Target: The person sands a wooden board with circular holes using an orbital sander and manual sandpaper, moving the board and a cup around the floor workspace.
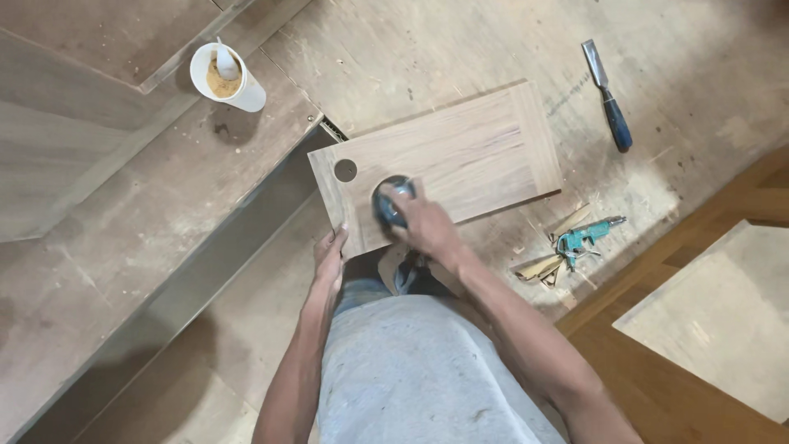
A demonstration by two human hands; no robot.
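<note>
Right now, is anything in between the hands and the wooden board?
Nothing visible. The left hand grips the near edge of the wooden board, and the right hand presses a round blue sanding tool flat on it. The chisel lies off to the side.

Soft, even daylight, faint shadows, slight blur, wide-angle bending at edges.
</note>
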